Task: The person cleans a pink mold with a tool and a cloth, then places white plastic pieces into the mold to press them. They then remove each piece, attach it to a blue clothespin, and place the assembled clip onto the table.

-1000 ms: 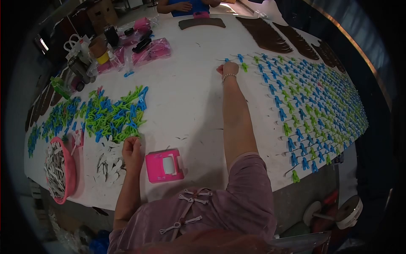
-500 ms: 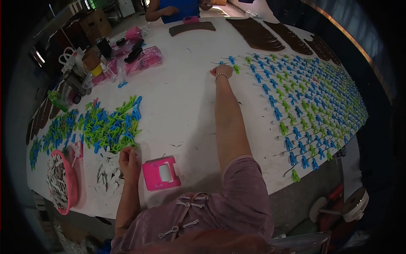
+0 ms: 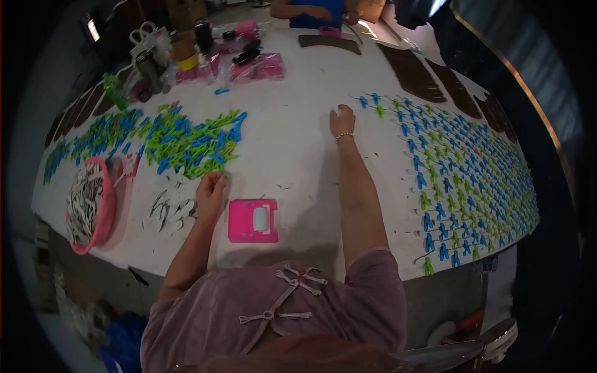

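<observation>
My right hand [image 3: 342,120] hovers over or rests on the white table, left of the rows, its fingers apart and nothing seen in them. Just beyond it lie a green clip [image 3: 380,111] and blue clips [image 3: 363,102] with thin strands. My left hand [image 3: 211,188] is closed, fingertips pressed together, at the near edge of a heap of blue and green plastic clips [image 3: 193,140]. Whatever it pinches is too small to make out. Below and left of it lie loose white and dark strips [image 3: 168,208]. Beside its wrist sits a pink holder with a white roll [image 3: 242,221].
Many clips with strands lie in rows [image 3: 466,174] on the right. A pink basket [image 3: 107,208] of strips stands at left. Bottles and pink bags [image 3: 258,67] sit at the back left. Dark brown fringed pieces [image 3: 410,74] lie at the far right. Another person [image 3: 317,13] works opposite.
My right hand has drawn back from the clips at the far end of the rows, its fingers opening. My left hand stays closed by the heap. The whole view has shifted.
</observation>
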Demonstrator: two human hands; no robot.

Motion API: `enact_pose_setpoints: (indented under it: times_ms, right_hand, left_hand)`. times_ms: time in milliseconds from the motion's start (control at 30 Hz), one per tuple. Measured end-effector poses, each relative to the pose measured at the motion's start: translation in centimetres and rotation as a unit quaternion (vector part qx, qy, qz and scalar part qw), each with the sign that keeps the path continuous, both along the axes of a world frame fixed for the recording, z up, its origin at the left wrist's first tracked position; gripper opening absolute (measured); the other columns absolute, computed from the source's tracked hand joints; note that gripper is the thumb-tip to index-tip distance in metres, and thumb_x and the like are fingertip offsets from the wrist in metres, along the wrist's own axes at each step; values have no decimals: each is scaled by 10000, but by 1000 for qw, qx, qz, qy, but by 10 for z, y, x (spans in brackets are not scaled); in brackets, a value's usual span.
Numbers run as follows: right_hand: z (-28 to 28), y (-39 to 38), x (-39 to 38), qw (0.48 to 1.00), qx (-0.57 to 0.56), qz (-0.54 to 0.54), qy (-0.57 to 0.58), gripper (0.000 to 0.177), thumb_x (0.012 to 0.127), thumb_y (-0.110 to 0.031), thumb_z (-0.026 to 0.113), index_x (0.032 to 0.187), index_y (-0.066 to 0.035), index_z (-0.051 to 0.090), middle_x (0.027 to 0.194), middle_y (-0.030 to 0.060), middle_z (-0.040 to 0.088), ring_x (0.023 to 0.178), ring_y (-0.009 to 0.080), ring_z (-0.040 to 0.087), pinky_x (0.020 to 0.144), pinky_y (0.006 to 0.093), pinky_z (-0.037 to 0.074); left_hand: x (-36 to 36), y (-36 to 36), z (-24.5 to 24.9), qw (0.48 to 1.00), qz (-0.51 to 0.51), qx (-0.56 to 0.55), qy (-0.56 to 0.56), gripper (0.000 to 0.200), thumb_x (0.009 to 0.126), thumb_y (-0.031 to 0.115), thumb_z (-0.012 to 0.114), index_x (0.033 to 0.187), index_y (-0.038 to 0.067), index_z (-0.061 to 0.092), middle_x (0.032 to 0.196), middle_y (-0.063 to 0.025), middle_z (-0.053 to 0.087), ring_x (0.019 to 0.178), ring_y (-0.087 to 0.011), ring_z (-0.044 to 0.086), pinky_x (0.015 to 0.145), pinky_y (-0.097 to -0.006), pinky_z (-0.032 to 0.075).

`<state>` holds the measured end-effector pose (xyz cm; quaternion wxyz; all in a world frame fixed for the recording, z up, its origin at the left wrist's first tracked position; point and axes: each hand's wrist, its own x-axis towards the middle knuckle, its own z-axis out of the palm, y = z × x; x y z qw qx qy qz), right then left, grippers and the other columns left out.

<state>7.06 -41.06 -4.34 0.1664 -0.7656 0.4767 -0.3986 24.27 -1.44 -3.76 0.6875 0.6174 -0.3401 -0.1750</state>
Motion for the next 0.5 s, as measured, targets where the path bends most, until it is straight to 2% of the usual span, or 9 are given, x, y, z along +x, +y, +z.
enact_pose_setpoints:
  times_ms: [67,100,133,167,233,300,367,400,500]
  right_hand:
    - [-15,8,-2,972,-78,84,204,451,852,-316,591,1152,20,576,1234,217,545,1134,357,514,961,404,415]
    - [12,41,-6,952,-36,89,291,445,876,-323,563,1156,22,564,1268,215,517,1178,362,473,972,442,398]
    - [3,47,-9,945,-58,108,303,439,896,-313,534,1175,26,541,1289,214,495,1195,359,453,965,485,389]
    - [21,69,-11,927,4,119,357,459,924,-306,485,1237,29,495,1339,179,458,1238,317,414,1011,452,354]
    - [33,98,-22,915,38,158,368,439,940,-264,455,1252,44,466,1363,189,427,1267,325,384,1044,456,318]
    - [13,113,-36,921,-37,160,354,436,954,-225,426,1287,57,422,1390,210,388,1307,346,338,1078,462,273]
    - [5,131,-51,913,-46,183,362,446,959,-215,415,1310,59,398,1407,219,364,1323,356,315,1086,467,259]
    - [4,138,-58,911,-49,190,364,457,963,-206,405,1333,61,373,1424,228,340,1339,365,292,1094,473,245]
    - [4,165,-74,910,-32,203,359,469,967,-193,394,1359,60,346,1445,239,309,1360,377,258,1106,470,225]
  left_hand:
    - [0,0,-3,1000,17,-6,-22,88,906,87,581,978,36,573,798,27,542,704,-46,473,637,-205,398]
    - [0,2,-5,998,37,18,-44,85,898,88,589,961,32,578,778,26,531,688,-43,463,622,-208,397]
    - [-6,5,6,997,39,3,-64,90,879,84,609,946,28,585,785,8,551,679,-52,483,611,-221,410]
    - [-13,7,11,994,44,-28,-95,93,873,81,613,948,29,589,794,-4,560,682,-64,501,611,-230,419]
    - [-22,12,23,982,33,-71,-170,96,862,74,620,948,35,599,812,-29,572,689,-99,537,614,-250,436]
    - [-25,22,42,975,37,-80,-206,97,857,69,622,947,40,605,821,-42,575,693,-121,554,617,-261,444]
    - [-23,36,65,956,1,-60,-287,106,848,72,624,951,52,610,823,-59,569,710,-161,572,624,-282,455]
    - [-15,43,73,957,8,-59,-284,106,848,72,624,951,52,610,823,-59,569,710,-161,572,624,-282,455]
    - [31,66,78,946,78,55,-309,112,860,62,602,965,42,631,887,-74,581,719,-167,585,657,-271,475]
